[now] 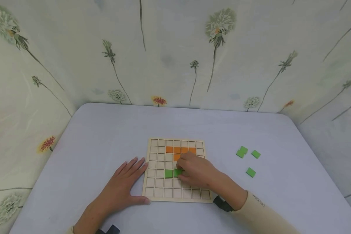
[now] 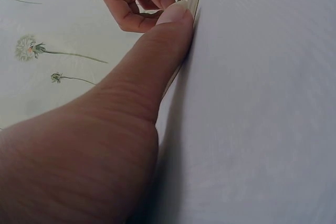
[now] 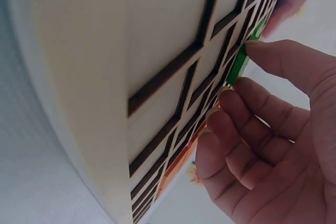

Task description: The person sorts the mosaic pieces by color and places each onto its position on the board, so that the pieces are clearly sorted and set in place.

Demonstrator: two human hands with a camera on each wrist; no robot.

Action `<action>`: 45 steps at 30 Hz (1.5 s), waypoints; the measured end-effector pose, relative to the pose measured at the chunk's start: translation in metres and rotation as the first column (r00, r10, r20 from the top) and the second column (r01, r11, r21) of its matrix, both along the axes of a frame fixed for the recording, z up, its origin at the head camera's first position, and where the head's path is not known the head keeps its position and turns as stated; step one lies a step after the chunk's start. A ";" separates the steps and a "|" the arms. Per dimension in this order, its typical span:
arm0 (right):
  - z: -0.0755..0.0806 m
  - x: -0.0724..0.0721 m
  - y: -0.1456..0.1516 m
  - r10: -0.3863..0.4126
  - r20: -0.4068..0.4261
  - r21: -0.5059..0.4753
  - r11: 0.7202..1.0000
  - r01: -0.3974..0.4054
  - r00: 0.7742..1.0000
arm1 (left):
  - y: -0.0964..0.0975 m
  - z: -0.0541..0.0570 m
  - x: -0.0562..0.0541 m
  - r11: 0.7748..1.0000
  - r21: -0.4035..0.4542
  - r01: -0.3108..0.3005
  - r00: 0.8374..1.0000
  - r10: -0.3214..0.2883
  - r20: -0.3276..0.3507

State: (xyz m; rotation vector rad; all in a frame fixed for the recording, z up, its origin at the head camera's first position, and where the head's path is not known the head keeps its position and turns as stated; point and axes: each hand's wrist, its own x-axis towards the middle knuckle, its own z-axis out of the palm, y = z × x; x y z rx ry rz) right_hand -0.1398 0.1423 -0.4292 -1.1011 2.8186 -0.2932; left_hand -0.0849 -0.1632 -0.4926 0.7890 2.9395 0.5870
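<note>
A wooden grid board (image 1: 178, 199) lies on the table with several orange tiles (image 1: 177, 150) in its upper squares. One green tile (image 1: 168, 173) sits in a lower square. Just right of it, my right hand (image 1: 197, 170) pinches another green tile (image 1: 177, 172) between thumb and index finger; the right wrist view shows this tile (image 3: 239, 66) at the grid, slightly tilted. The other fingers curl loosely and cover part of the board. My left hand (image 1: 121, 187) rests with fingers spread at the board's left side, its thumb (image 2: 168, 30) against the near corner.
Several loose green tiles (image 1: 251, 172) lie on the table to the right of the board, two of them overlapping. The pale table (image 1: 111, 130) ends at the back against a wall covering (image 1: 166, 78) printed with flowers. A dark wrist strap (image 1: 222, 204) shows beside the right sleeve.
</note>
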 end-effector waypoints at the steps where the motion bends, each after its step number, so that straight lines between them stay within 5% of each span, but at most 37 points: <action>1: 0.000 0.000 0.000 0.002 -0.001 -0.002 1.000 -0.002 1.000 | 0.000 0.000 0.000 1.000 0.000 0.000 1.000 0.000 0.001; 45: 0.003 0.005 0.007 -0.017 -0.007 0.048 0.999 0.018 1.000 | 0.002 0.002 0.001 1.000 -0.007 -0.012 1.000 0.012 0.005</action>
